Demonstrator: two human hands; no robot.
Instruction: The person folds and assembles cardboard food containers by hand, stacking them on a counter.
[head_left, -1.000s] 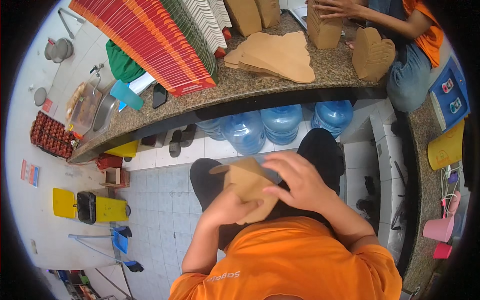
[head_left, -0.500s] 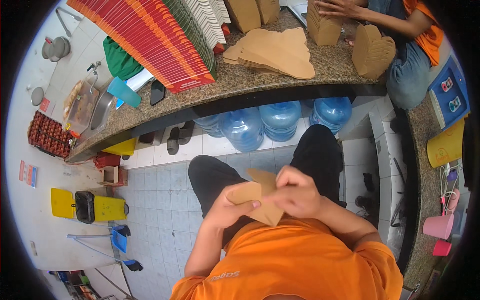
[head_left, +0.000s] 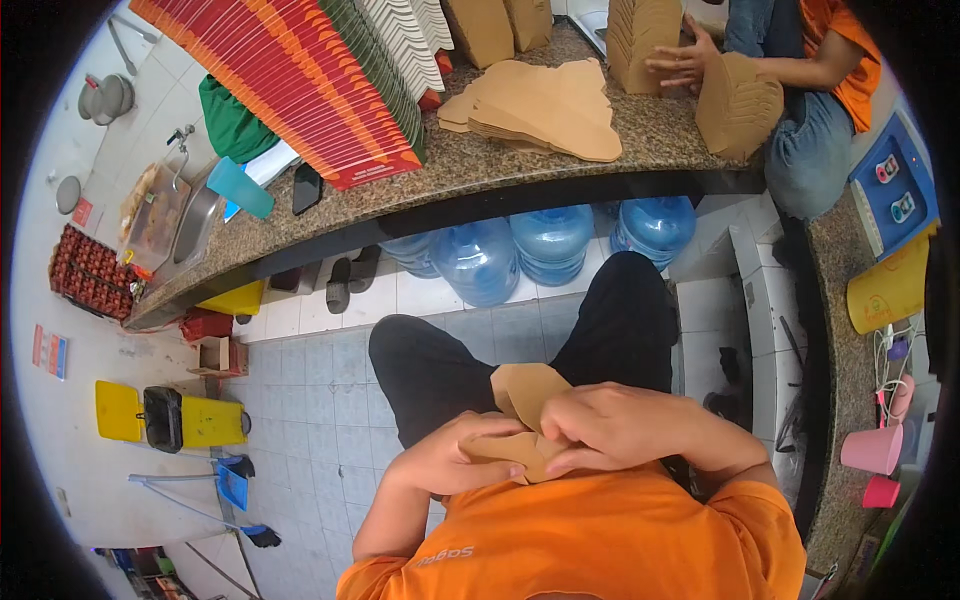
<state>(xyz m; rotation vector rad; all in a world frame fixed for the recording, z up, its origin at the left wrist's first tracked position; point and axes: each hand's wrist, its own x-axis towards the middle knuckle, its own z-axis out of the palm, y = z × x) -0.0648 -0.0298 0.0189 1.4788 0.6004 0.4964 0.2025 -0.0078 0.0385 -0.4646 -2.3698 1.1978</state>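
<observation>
Carton: partly folded, near the shirt
Left hand: curled around its left part, thumb on top
Right hand: fingers bent, pinching its right side
Blanks: stacked flat on the surface

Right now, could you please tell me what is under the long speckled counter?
Blue bottles and dark slippers show beneath the speckled counter; its front edge hides anything farther back.

Head cam, L of pair, fisheye, looks down on wearer's lap, w/ counter beyond.
</observation>
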